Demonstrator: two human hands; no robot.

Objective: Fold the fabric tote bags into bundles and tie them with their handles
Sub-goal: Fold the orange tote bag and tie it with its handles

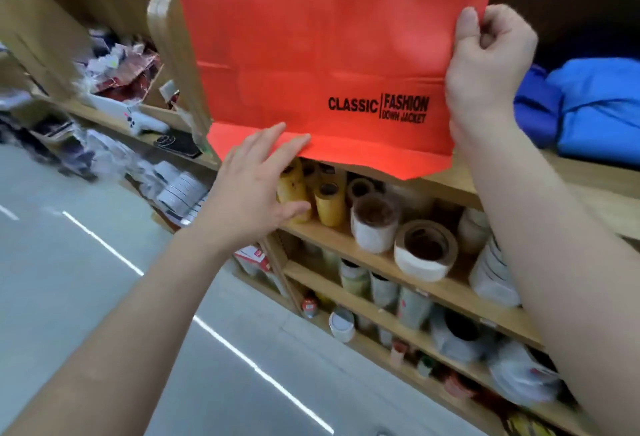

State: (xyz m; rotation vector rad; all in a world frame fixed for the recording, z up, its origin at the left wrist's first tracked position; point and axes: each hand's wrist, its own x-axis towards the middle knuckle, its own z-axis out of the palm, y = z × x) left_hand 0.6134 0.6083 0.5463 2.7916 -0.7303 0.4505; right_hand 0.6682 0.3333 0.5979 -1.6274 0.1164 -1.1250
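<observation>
A red fabric tote bag [311,55] hangs flat in the air in front of me, printed with black lettering near its lower right. Its top runs out of the frame, so the handles are hidden. My right hand [488,68] is clenched on the bag's right edge and holds it up. My left hand [256,186] is spread with the fingers apart, its fingertips touching the bag's bottom edge at the left.
Wooden shelves [433,290] stand behind and below the bag, packed with rolls of tape [424,248] and small containers. Blue fabric [588,106] lies on the upper shelf at the right. A cluttered shelf [114,89] stands at the left, above a grey floor [86,280].
</observation>
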